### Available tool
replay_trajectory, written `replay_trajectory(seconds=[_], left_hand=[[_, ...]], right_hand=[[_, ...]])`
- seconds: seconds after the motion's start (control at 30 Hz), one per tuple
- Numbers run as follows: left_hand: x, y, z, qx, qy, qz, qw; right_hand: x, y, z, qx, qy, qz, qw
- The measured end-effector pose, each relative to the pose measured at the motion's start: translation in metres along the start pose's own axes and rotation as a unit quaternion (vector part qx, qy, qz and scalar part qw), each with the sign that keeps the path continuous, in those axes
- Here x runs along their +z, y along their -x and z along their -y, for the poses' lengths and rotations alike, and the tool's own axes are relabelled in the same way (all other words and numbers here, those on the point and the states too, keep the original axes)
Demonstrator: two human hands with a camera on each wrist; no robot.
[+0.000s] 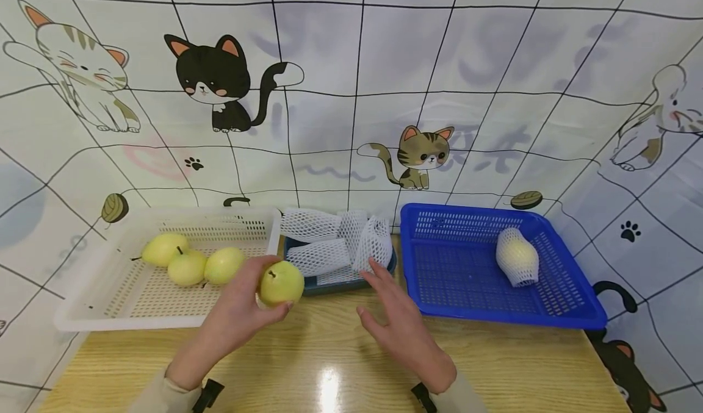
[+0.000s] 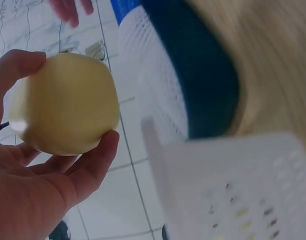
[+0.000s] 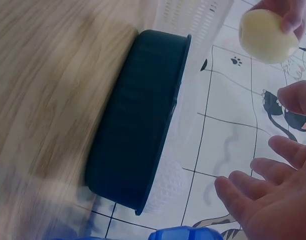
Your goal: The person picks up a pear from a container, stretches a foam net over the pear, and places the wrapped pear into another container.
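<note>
My left hand (image 1: 241, 303) grips a yellow-green pear (image 1: 282, 283), thumb on one side and fingers on the other. In the left wrist view the pear (image 2: 68, 105) shows its dark stem at the left. My right hand (image 1: 398, 321) holds nothing; its fingers are spread near the front of a dark green basket (image 1: 340, 286). White foam net sleeves (image 1: 318, 257) fill that basket, and one sleeve (image 1: 374, 242) lies nearest my right fingertips. Three more pears (image 1: 187, 268) lie in the white basket (image 1: 137, 321) on the left.
At the right stands a blue basket (image 1: 511, 321) with one pear in a foam net sleeve (image 1: 516, 257) inside. All three baskets rest on a wooden table (image 1: 340, 352). A cat-patterned sheet (image 1: 329, 96) hangs behind and at both sides.
</note>
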State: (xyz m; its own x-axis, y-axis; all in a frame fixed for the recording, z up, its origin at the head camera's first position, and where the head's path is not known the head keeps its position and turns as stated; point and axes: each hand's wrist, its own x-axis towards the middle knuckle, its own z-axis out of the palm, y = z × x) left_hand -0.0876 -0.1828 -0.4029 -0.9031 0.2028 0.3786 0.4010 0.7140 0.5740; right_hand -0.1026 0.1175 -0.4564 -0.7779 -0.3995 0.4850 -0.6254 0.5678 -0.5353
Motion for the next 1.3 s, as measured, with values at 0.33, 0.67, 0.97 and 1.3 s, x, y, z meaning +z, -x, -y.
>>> replay_trajectory(seconds=[0.33,0.67,0.97,1.3], left_hand=[[0.054,0.014,-0.007,0.056,0.027,0.032,0.9976],[0.099,0.019,-0.011,0.057,0.051,0.078,0.9940],[0.127,0.025,-0.009,0.074,0.053,0.111,0.9897],[0.135,0.025,-0.011,0.061,0.058,0.129,0.9881]], right_hand=[[-0.002,-0.005,-0.004,0.010,0.004,-0.023,1.000],[-0.001,-0.009,-0.005,0.037,-0.004,-0.023,0.999],[0.006,-0.025,-0.004,0.063,0.006,0.006,0.998],[0.011,-0.066,-0.017,0.099,0.054,-0.006,0.994]])
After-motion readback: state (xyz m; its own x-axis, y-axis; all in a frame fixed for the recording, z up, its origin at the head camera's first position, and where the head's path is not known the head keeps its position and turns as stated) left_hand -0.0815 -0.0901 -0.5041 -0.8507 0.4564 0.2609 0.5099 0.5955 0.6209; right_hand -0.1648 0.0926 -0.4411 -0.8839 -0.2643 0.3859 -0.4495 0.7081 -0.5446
